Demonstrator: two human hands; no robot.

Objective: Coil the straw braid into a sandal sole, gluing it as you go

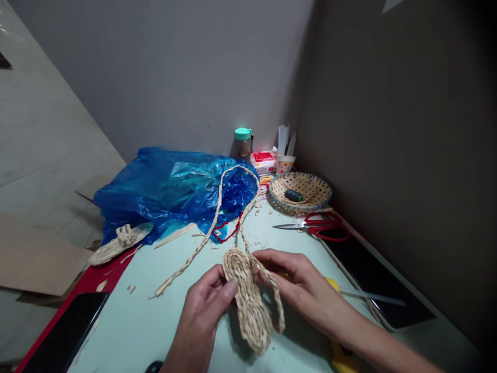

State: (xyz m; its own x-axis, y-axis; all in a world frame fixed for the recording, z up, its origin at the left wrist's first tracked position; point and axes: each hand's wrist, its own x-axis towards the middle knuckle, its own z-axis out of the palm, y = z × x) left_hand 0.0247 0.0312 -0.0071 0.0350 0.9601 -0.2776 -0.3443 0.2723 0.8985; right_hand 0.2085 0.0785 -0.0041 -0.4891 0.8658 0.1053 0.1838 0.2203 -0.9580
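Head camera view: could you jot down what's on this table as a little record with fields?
left hand: grips the woven oval piece by its left edge
right hand: pinches its right side
braid: loose tail looping from the piece toward the blue plastic bag
basket: round, woven, holds a small dark object
scissors: red handles, lying in front of the basket
table: pale green, scattered with straw scraps

Phone [64, 331] cut by bottom edge.

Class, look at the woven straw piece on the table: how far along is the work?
Done: an oval mat of coiled straw braid. In hand: the left hand and right hand pinch its edge where the loose braid joins. Left: that long braid is uncoiled; the scissors lie unused.
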